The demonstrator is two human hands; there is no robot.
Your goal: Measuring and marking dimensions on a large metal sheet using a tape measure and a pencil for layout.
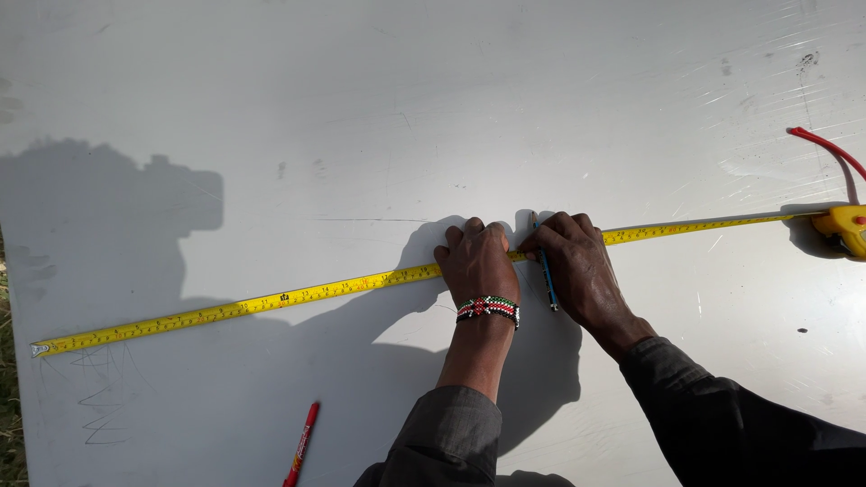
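At the left edge of the white sheet [433, 108] the hooked end of the yellow tape measure [225, 311] lies flat, with faint pencil zigzags scribbled just below it. The tape runs on a slight upward slant across the sheet toward the right edge. Near the bottom edge, well apart from the hands, a red marker pen [301, 445] lies untouched. At mid-sheet the left hand [478, 263], a beaded bracelet [488, 308] on its wrist, presses the tape down with its fingers curled and close together. Just beside it, touching, the right hand [577, 266] pinches a blue pencil [545, 268], tip at the tape's upper edge. The tape is laid out and pinned; whether a mark is yet made is hidden under the fingers. At the right edge sits the yellow tape case [846, 227] with its red cord [825, 149].
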